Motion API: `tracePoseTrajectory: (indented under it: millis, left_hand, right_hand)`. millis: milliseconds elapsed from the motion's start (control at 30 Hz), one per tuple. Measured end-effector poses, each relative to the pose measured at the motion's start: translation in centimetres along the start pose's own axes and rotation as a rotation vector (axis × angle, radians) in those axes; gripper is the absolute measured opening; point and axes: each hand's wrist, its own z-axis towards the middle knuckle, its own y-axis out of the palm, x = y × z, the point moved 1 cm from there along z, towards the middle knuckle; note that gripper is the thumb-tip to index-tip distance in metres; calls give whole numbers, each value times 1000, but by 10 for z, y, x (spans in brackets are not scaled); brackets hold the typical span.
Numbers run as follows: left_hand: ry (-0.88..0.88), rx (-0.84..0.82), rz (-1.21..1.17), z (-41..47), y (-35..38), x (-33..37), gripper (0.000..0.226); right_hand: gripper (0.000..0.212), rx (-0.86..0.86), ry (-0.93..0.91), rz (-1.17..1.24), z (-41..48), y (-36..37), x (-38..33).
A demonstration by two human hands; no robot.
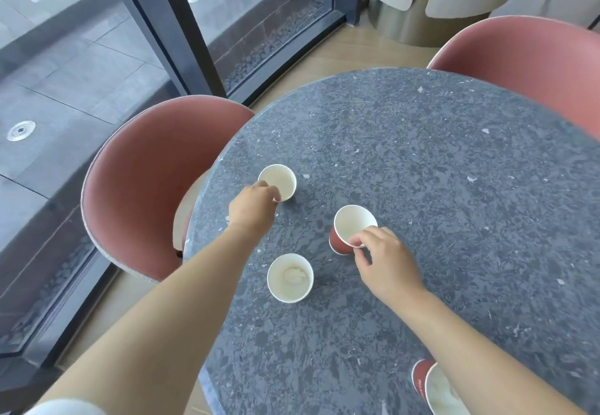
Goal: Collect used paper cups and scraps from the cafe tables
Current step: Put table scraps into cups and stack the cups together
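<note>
"The nearest paper cup (436, 395) stands by the worktop (422, 171) edge, and the next cup (276, 288) holds a crumpled scrap (293, 274)."

"The right hand (386, 258) pinches the rim of the tilted red cup (352, 223); the left hand (251, 208) grips the far cup (282, 177). They look light and thin-walled, so I'd squeeze gently."

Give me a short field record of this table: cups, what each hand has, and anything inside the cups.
table: round, grey speckled top
cups in view: four
far cup: upright, left hand grips its rim
tilted cup: red outside, leaning, right hand pinches its rim
near cup: upright, untouched, crumpled scrap inside
edge cup: at frame bottom, partly hidden by right forearm
seating: pink chair at left, second pink chair far right
</note>
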Motion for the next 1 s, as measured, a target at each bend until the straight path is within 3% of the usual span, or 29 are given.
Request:
tracePoseTrajectory:
  millis: [467,733,1000]
  left_hand:
    - [322,-34,-74,-105,23,106,23]
    - [265,-126,5,-149,45,122,26]
    - [127,-2,-90,-172,28,105,26]
  right_hand:
    - [15,149,39,23,-62,-65,38]
    - [14,182,-46,27,-82,-93,48]
    - [17,133,-256,121,-83,-90,28]
